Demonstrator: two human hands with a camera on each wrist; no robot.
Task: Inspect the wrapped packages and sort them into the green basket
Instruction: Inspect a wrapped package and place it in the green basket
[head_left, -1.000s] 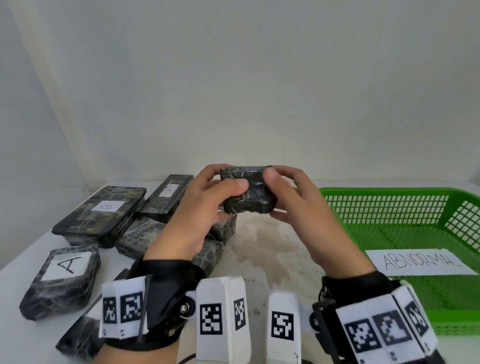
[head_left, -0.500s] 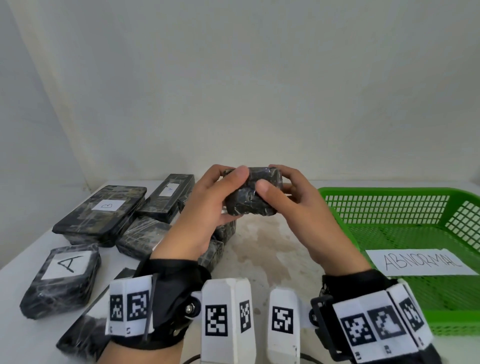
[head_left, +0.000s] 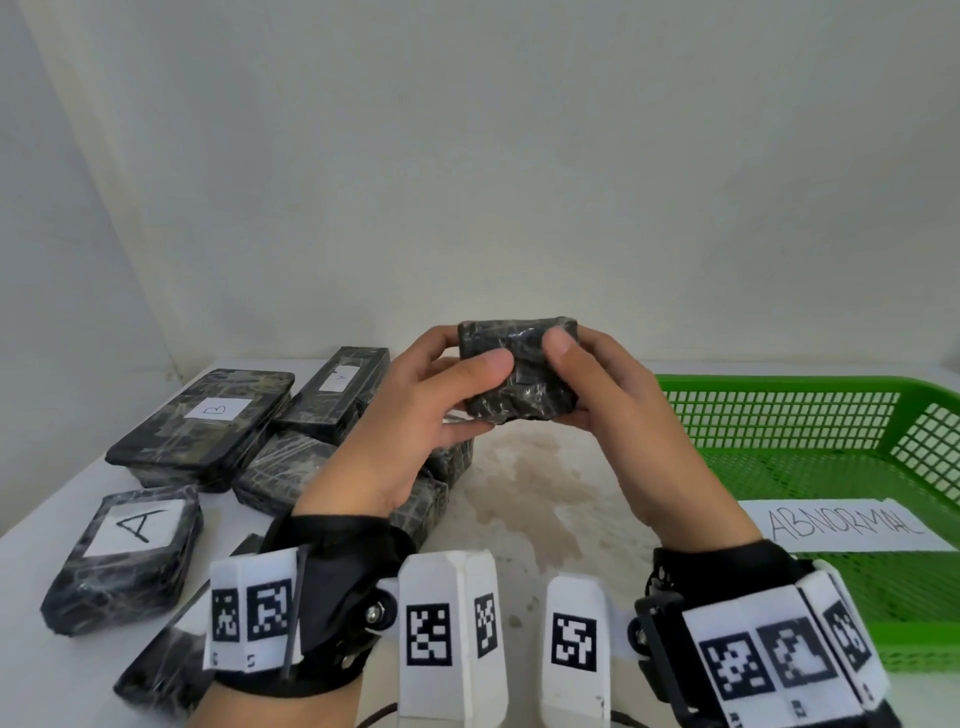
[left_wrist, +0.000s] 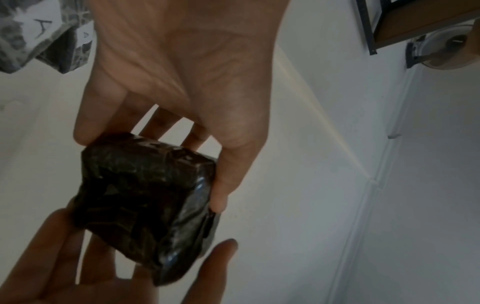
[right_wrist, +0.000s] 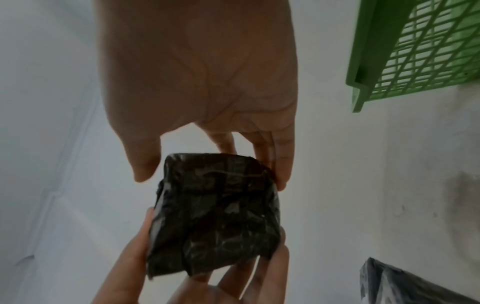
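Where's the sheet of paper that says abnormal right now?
In the head view, the paper lies flat inside the green basket on the table's right side, just right of the right hand.

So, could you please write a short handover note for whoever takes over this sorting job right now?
Left hand and right hand both grip one small black wrapped package, held above the table.
The green basket on the right holds only the ABNORMAL label; nothing sorted yet.
The other packages lie on the left; three show labels: two A, one B.
Left: finish this inspection, then check the rest.

Both hands (head_left: 410, 415) (head_left: 618, 410) raised, fingers curled, gripping
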